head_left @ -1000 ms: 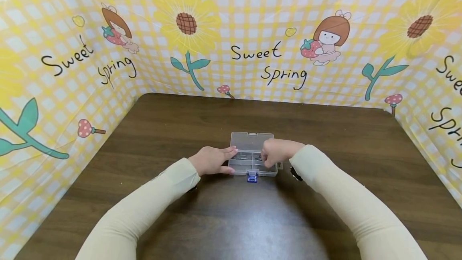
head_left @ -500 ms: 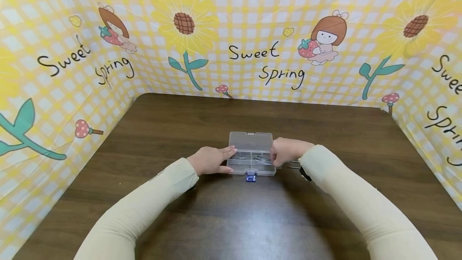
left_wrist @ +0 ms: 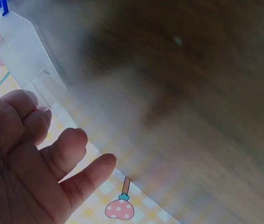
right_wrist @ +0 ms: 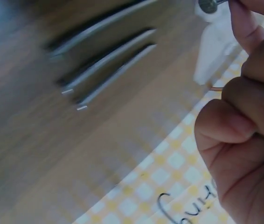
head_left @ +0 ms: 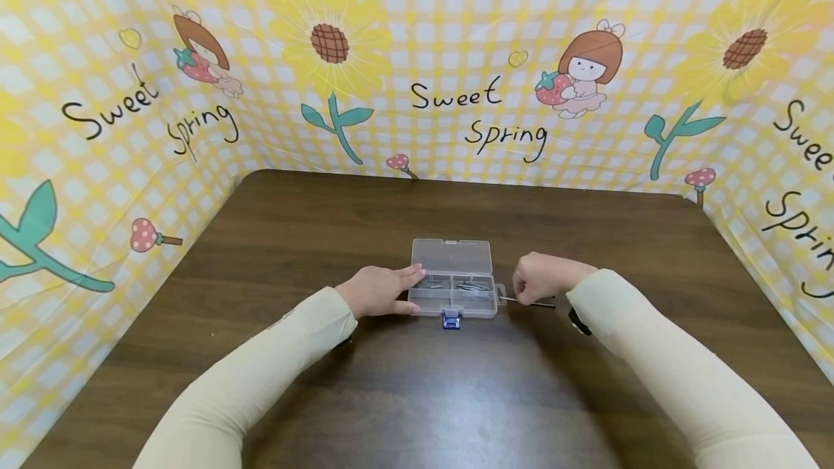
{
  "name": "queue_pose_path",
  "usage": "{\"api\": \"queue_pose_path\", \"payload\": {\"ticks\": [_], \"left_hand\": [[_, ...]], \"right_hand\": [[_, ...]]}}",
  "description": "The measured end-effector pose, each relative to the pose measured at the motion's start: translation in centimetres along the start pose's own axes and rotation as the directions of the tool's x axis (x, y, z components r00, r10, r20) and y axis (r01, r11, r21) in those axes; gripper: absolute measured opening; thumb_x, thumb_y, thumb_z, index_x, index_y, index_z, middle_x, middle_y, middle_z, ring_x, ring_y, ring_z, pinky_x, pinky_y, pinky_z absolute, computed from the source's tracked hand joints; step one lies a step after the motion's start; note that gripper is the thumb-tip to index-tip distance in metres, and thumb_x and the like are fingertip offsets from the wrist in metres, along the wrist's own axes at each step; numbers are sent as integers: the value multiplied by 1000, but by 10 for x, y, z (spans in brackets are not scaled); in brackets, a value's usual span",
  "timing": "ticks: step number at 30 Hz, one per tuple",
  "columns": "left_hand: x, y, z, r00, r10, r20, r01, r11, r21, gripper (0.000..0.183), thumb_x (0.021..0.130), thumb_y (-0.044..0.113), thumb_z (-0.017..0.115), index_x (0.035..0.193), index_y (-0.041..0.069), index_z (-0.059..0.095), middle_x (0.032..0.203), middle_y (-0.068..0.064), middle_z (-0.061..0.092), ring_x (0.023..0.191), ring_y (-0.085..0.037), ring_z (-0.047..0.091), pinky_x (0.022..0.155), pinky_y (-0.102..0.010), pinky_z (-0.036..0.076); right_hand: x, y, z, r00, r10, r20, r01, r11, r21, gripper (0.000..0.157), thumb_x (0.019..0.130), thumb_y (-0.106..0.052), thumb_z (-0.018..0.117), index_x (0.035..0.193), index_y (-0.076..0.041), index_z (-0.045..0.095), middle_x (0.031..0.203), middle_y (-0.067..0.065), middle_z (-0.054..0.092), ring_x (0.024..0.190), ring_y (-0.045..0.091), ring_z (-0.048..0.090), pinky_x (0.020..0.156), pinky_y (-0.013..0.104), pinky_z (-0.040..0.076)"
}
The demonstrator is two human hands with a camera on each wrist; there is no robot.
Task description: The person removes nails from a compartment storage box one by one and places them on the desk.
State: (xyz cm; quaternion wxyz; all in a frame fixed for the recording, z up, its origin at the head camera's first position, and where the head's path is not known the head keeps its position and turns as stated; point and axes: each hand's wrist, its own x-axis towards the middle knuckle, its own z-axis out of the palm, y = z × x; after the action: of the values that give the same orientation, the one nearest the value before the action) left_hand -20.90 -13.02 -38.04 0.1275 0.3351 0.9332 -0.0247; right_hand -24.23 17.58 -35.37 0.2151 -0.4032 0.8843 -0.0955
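A clear plastic compartment box [head_left: 473,307] lies on the table with its lid [head_left: 452,256] raised at the back. Its rear right compartment holds several nails [head_left: 473,286]; a few lie in the rear left one. My left hand [head_left: 376,292] rests against the box's left side with fingers extended. Just right of the box, my right hand [head_left: 544,275] has curled fingers. In the right wrist view, its thumb and a finger pinch a nail [right_wrist: 208,5] whose round, textured head shows. Three long nails [right_wrist: 111,58] lie blurred on the table below it.
A blue latch [head_left: 452,320] hangs from the box's front edge, and a clear hanging tab [head_left: 501,294] sticks out on the right. Dark wood tabletop [head_left: 365,396] surrounds the box. Yellow checked cloth [head_left: 449,27] rises along the back and both sides.
My right hand has moved right, from above the right compartments to beyond the box, uncovering the nails in the rear right compartment. The left hand stays against the box's left side.
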Motion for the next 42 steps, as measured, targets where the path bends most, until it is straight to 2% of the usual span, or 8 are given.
{"api": "queue_pose_path", "payload": {"ticks": [7,13,17,24,30,37,42], "left_hand": [[0,0,3,1000,8,-18,-8,1000,-18,72,91,51,56,147,9,39,152,-4,36,101,-26,65,80,-38,51],[-1,-3,3,999,10,-33,-11,1000,-28,72,91,51,56,147,10,39,152,-4,35,95,-25,66,81,-37,50],[-1,-4,3,999,21,-48,-22,1000,-19,72,91,51,57,146,8,41,151,-5,37,99,-25,66,82,-37,50],[-3,-3,3,999,26,-41,-27,1000,-11,72,91,50,56,146,7,40,151,-6,37,106,-25,63,83,-37,50],[-2,-1,1,999,19,-30,-19,1000,-10,72,92,50,57,147,7,40,151,-6,36,104,-26,64,83,-37,50],[1,0,-1,1000,13,-12,-13,1000,-2,72,92,51,56,147,9,39,152,-4,35,100,-26,66,79,-37,50],[0,0,0,1000,-1,2,1,1000,-3,72,92,52,55,148,10,38,152,-3,34,94,-25,67,77,-37,51]], "right_hand": [[-21,14,4,1000,-13,-18,13,1000,1,25,70,2,55,52,-14,48,52,-15,31,49,3,26,49,20,24],[-30,19,0,1000,2,-16,-2,1000,7,24,72,2,56,54,-13,51,53,-13,35,50,3,28,50,21,27],[-31,21,1,1000,11,-19,-11,1000,7,23,72,2,57,55,-12,53,54,-13,37,50,3,30,50,21,28],[-31,21,7,999,34,-15,-34,999,14,26,72,3,56,54,-14,50,54,-13,32,49,4,26,50,21,24],[-30,20,13,998,61,-9,-61,998,-17,23,73,2,57,56,-14,52,55,-12,36,51,4,29,51,22,27],[-30,20,24,998,55,-39,-57,997,-43,26,68,0,57,50,-16,46,51,-15,27,49,3,25,48,21,21],[-29,18,25,996,86,-39,-88,995,-51,28,70,-1,57,51,-18,46,52,-14,29,49,4,26,48,22,22]]}}
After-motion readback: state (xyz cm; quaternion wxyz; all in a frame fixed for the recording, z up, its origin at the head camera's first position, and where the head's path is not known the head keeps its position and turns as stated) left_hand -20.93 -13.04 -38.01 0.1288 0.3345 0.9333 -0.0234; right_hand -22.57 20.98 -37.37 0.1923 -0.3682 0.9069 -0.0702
